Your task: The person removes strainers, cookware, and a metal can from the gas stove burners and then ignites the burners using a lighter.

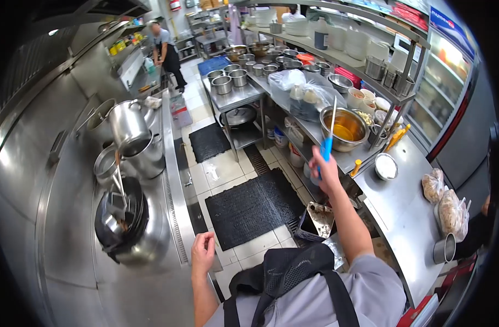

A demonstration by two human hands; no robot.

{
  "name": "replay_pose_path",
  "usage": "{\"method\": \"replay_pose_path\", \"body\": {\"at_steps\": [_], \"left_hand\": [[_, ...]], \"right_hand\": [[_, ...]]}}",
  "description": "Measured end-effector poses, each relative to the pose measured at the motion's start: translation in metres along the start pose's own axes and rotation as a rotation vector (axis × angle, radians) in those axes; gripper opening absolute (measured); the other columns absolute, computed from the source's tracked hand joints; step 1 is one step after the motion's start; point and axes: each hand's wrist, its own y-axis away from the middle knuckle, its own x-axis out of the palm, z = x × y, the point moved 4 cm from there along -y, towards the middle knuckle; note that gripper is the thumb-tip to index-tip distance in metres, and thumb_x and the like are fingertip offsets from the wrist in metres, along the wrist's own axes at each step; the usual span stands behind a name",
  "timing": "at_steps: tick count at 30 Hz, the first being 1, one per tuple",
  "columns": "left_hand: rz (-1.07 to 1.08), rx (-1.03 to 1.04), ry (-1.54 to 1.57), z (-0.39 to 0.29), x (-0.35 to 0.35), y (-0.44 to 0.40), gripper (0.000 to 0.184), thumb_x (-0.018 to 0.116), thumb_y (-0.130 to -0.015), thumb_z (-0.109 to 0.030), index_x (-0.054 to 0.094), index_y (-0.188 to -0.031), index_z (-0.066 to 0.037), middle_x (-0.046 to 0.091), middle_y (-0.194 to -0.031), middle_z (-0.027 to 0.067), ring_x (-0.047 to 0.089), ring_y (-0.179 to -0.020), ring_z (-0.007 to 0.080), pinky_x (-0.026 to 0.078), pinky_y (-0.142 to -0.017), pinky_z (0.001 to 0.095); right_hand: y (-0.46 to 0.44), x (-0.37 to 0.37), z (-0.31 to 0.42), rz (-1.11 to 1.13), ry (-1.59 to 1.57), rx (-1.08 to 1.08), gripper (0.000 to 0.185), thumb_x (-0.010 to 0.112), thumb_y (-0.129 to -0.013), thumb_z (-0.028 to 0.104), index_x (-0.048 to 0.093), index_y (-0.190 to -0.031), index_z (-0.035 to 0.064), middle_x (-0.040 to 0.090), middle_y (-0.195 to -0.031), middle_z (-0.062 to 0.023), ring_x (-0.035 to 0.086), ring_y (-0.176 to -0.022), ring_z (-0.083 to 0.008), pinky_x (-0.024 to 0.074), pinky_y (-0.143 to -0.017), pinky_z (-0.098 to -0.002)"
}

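My right hand [327,173] is wrapped round the blue handle of a knife [327,148], its long, narrow blade pointing up and away from me. The blade passes in front of a large steel bowl [345,131] with an amber liquid in it, on the right-hand counter. Lower down and to the left, my left hand [203,249] hangs beside the edge of the stove counter. Its fingers are curled in loosely and nothing shows in them.
Stacked black woks [124,215] and steel pots [130,128] stand on the left range. Black mats [255,204] lie on the tiled floor. A small bowl of white powder [386,167] and bagged food [452,215] sit on the right counter [404,223]. Another person [165,52] stands far back.
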Motion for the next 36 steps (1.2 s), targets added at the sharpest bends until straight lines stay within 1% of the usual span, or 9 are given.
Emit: {"method": "replay_pose_path", "body": {"at_steps": [4,7,9,15,17,20,25,32,36], "left_hand": [[-0.082,-0.115,-0.045,0.054,-0.013,-0.055,0.012,0.062,-0.093,-0.01,0.065,-0.1,-0.001,0.066,-0.091,0.0101,0.066,-0.082,0.0189,0.054,-0.072,0.0311],[-0.124,-0.168,-0.05,0.097,-0.021,-0.102,0.013,0.063,-0.092,-0.01,0.065,-0.101,-0.001,0.066,-0.091,0.0102,0.066,-0.082,0.0195,0.054,-0.074,0.0309],[-0.087,-0.151,-0.033,0.117,-0.022,-0.141,0.012,0.062,-0.093,-0.01,0.066,-0.101,-0.002,0.066,-0.091,0.0103,0.066,-0.082,0.0193,0.054,-0.074,0.0303],[0.044,-0.017,0.056,0.147,-0.022,-0.312,0.012,0.061,-0.092,-0.01,0.065,-0.101,-0.002,0.065,-0.094,0.0129,0.066,-0.083,0.026,0.052,-0.073,0.0336],[0.133,0.109,-0.013,0.146,-0.015,-0.372,0.013,0.06,-0.092,-0.011,0.064,-0.101,-0.003,0.064,-0.095,0.0133,0.065,-0.087,0.0287,0.052,-0.075,0.0351],[0.186,0.199,0.022,0.123,-0.008,-0.451,0.012,0.06,-0.092,-0.011,0.064,-0.101,-0.003,0.064,-0.094,0.0128,0.065,-0.087,0.0294,0.052,-0.076,0.0361],[0.13,0.286,0.045,0.129,0.018,-0.527,0.011,0.06,-0.092,-0.01,0.063,-0.101,-0.004,0.063,-0.094,0.0118,0.064,-0.088,0.0298,0.051,-0.078,0.0362],[0.138,-0.04,-0.122,0.196,0.027,-0.531,0.012,0.059,-0.092,-0.014,0.062,-0.101,-0.005,0.063,-0.097,0.0112,0.063,-0.094,0.0306,0.051,-0.082,0.0397],[-0.074,-0.258,-0.28,0.198,-0.006,-0.522,0.015,0.057,-0.093,-0.016,0.061,-0.103,-0.006,0.062,-0.1,0.0109,0.062,-0.097,0.0313,0.051,-0.084,0.0403]], "right_hand": [[-0.099,0.056,0.065,-0.14,-0.422,-0.319,0.026,0.063,-0.097,0.03,0.057,-0.109,0.0075,0.059,-0.073,-0.0056,0.048,-0.046,-0.0122,0.0416,-0.044,-0.0273],[-0.128,0.045,0.126,-0.122,-0.715,-0.704,0.024,0.053,-0.102,0.03,0.057,-0.112,0.009,0.062,-0.084,-0.007,0.059,-0.068,-0.0178,0.0519,-0.059,-0.0301],[-0.127,-0.011,0.17,-0.002,-0.471,-1.013,0.03,0.058,-0.098,0.036,0.055,-0.116,0.0116,0.059,-0.094,-0.0075,0.056,-0.081,-0.0164,0.051,-0.073,-0.031],[-0.077,-0.116,0.215,-0.003,-0.643,-1.298,0.056,0.049,-0.091,0.058,0.061,-0.092,0.003,0.051,-0.087,-0.012,0.048,-0.079,-0.0254,0.0448,-0.087,-0.0491],[-0.103,-0.048,0.21,-0.393,-0.435,-1.341,0.055,0.046,-0.096,0.054,0.057,-0.108,0.0017,0.05,-0.094,-0.0152,0.047,-0.08,-0.025,0.0443,-0.089,-0.0478],[-0.163,0.033,0.187,-0.56,-0.337,-1.217,0.054,0.052,-0.096,0.051,0.051,-0.119,0.0015,0.049,-0.097,-0.0129,0.046,-0.081,-0.0236,0.0439,-0.089,-0.0428],[-0.297,0.118,0.14,-0.508,-0.342,-1.04,0.057,0.061,-0.092,0.051,0.05,-0.122,0.0027,0.048,-0.094,-0.0096,0.046,-0.081,-0.0218,0.0421,-0.084,-0.0374],[-0.525,0.246,0.04,-0.256,-0.135,-0.702,0.037,0.059,-0.098,0.035,0.058,-0.105,-0.0015,0.053,-0.085,-0.0065,0.049,-0.074,-0.0169,0.0445,-0.069,-0.0292],[-0.623,0.339,-0.086,-0.103,-0.021,-0.186,0.028,0.069,-0.093,0.025,0.062,-0.099,-0.0016,0.058,-0.083,-0.0064,0.052,-0.067,-0.0154,0.045,-0.064,-0.0273]]}}
